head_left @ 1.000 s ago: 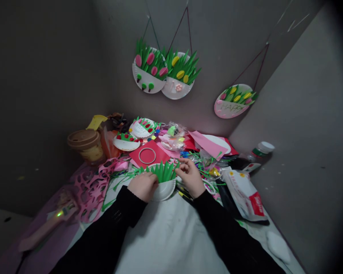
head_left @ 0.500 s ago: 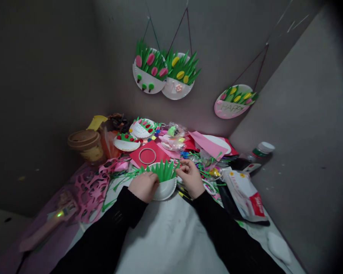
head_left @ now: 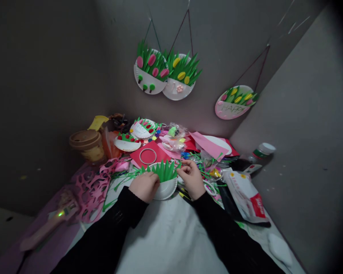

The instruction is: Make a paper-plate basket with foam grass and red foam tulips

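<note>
We see the paper plate on the counter; our left hand curls closed over its left edge; our right hand pinches green blades; likely light, bendable; rim grips best.

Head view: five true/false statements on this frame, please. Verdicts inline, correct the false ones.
1. The right hand is at the right edge of the green grass. True.
2. The left hand is on the bottle. False: it is at the left side of the plate.
3. The ring lies on yellow paper. False: it lies on red paper.
4. Three decorated plates hang on the wall. True.
5. The bottle's cap is green. False: it is white.
</note>
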{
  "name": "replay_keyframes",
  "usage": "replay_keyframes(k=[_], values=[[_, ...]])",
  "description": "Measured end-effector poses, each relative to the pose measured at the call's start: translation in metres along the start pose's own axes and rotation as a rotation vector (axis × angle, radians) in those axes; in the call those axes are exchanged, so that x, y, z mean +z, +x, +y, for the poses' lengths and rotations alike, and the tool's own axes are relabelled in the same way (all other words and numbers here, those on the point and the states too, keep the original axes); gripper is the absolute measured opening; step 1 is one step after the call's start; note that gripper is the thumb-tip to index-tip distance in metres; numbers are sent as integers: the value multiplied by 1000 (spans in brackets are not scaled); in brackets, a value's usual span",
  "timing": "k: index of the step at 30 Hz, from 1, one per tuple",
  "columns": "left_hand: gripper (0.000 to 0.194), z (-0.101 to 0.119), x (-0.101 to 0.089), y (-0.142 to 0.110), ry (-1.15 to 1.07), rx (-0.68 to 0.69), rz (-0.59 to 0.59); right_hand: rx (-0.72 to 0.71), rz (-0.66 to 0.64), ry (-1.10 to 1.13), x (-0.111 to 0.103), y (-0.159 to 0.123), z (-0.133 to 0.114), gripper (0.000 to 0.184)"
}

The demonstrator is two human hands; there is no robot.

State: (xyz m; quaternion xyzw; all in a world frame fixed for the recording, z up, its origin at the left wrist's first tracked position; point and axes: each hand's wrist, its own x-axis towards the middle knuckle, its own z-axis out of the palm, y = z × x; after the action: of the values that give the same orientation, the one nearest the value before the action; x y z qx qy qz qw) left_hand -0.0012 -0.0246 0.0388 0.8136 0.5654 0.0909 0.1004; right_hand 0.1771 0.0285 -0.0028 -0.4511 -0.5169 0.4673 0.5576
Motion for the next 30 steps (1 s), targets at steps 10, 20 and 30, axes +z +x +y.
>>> replay_keyframes(k=[10,20,30], values=[[18,1,-2,-1,-1,-2,5,28,-48,-17,0,2,4,32],[18,-2,0,-3,-25,-11,80,40,-241,31,4,-4,-1,45],[18,-6,3,-1,-34,-68,167,132,-298,42,8,-8,12,45]])
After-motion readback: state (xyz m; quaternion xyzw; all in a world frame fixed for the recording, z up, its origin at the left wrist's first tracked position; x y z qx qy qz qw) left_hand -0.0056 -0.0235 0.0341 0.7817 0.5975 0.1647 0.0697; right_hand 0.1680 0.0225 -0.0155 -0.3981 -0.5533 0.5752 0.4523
